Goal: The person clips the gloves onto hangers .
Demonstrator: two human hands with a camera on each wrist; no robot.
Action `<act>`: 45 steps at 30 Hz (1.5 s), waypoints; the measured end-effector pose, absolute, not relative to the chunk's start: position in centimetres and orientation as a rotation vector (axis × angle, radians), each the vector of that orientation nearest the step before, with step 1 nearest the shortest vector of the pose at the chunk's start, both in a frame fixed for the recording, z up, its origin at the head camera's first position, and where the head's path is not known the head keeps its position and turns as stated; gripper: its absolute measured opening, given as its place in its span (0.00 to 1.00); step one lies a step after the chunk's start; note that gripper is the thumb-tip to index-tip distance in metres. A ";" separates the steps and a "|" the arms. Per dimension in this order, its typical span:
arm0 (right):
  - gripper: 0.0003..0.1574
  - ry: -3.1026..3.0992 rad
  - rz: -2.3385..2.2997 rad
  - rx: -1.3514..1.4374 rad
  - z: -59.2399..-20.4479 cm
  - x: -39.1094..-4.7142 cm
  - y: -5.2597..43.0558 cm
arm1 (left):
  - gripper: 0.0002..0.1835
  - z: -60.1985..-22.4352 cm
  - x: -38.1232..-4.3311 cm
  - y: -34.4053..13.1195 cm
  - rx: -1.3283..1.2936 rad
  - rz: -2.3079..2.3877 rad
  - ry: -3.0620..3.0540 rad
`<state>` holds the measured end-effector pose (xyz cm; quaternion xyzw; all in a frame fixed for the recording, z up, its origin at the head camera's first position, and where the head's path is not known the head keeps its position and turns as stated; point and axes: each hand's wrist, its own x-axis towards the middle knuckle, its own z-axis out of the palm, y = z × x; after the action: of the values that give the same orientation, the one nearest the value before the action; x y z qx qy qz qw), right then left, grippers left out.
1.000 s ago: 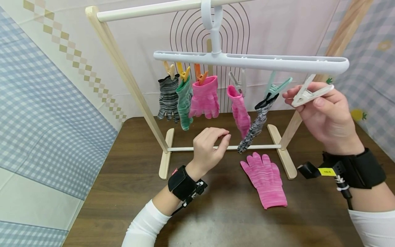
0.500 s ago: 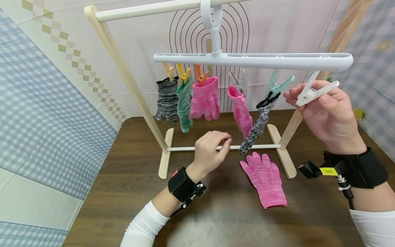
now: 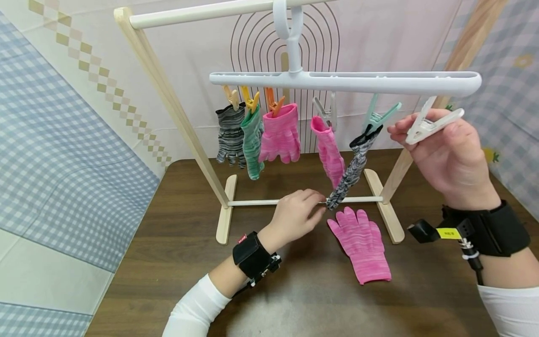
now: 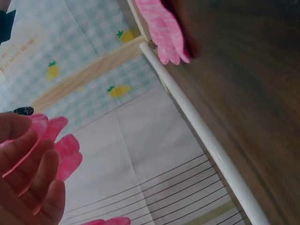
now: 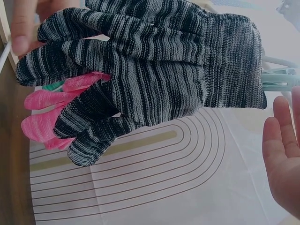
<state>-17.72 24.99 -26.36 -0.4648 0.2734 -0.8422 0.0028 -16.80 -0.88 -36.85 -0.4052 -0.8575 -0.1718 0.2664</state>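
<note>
My left hand (image 3: 296, 214) has its fingertips right at the finger ends of a black-and-grey striped glove (image 3: 351, 166), thumb and forefinger a little apart. That glove hangs by its cuff from a mint clothespin (image 3: 379, 117). In the right wrist view the same striped glove (image 5: 154, 65) shows broadside. My right hand (image 3: 452, 150) is raised behind a white clothespin (image 3: 433, 125) under the right end of the white hanger (image 3: 391, 83); its fingers are loosely bent and overlap the pin in this view. Below, a pink glove (image 3: 363, 248) lies flat on the table.
The hanger hooks on a wooden rack (image 3: 202, 14). Left of the striped glove hang a pink glove (image 3: 328, 154) on a grey pin, another pink glove (image 3: 280, 133), a green glove (image 3: 252, 145) and a second striped glove (image 3: 230, 135). The rack's low white bar (image 3: 252, 203) crosses behind.
My left hand has moved right to the striped glove's finger ends. The right hand has shifted slightly right, its thumb drawn back behind the white clothespin. The hanging gloves sway a little.
</note>
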 end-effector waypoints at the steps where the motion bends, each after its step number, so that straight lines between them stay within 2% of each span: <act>1: 0.18 0.858 -2.637 -1.465 -26.4 -17.8 25.0 | 0.09 -36.9 -16.8 -0.8 -1.124 -0.437 -2.324; 12: 0.20 0.852 -2.628 -1.483 -26.3 -18.0 25.1 | 0.13 -38.1 -16.5 0.2 -1.434 -0.084 -2.533; 32: 0.19 0.846 -2.637 -1.452 -26.3 -17.9 25.5 | 0.19 -39.1 -15.4 2.1 -1.660 0.189 -2.604; 45: 0.17 0.804 -2.639 -1.474 -26.0 -17.7 25.0 | 0.20 -39.7 -15.0 3.0 -1.719 0.224 -2.552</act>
<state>-17.73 24.99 -25.99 -0.4712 0.2570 -0.8437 0.0069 -15.00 2.97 -39.65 -0.5569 -0.8269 0.0726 0.0285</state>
